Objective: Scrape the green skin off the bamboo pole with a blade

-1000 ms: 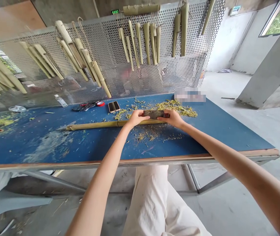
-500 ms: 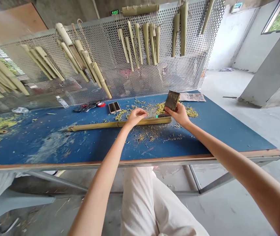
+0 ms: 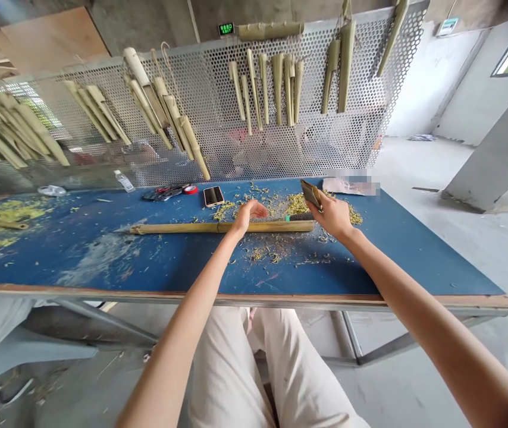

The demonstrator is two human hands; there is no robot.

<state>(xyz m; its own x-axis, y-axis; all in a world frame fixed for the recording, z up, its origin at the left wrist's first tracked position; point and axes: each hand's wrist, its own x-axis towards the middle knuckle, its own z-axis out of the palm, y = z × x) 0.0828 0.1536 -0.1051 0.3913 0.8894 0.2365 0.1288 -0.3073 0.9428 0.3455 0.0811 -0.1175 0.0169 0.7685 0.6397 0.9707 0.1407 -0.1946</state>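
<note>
My right hand grips a folded piece of sandpaper, brown and flat, its layered edge showing, above the right end of a bamboo pole. The pole lies crosswise on the blue table. Above the pole, right of its middle, my left hand is empty, its fingers loosely stretched and apart from the thumb. Whether it touches the bamboo I cannot tell. Behind the pole's right end lies a dark tool handle with a green end, partly hidden.
Yellow-green shavings are scattered around the pole. A phone, red tape roll, dark gloves-like bundle and bottle lie toward the back. Bamboo pieces hang on a perforated metal panel.
My right hand has turned over and lowered the sandpaper, which now shows edge-on instead of its broad face. My left hand's fingers have loosened from a pinch. The view has shifted slightly.
</note>
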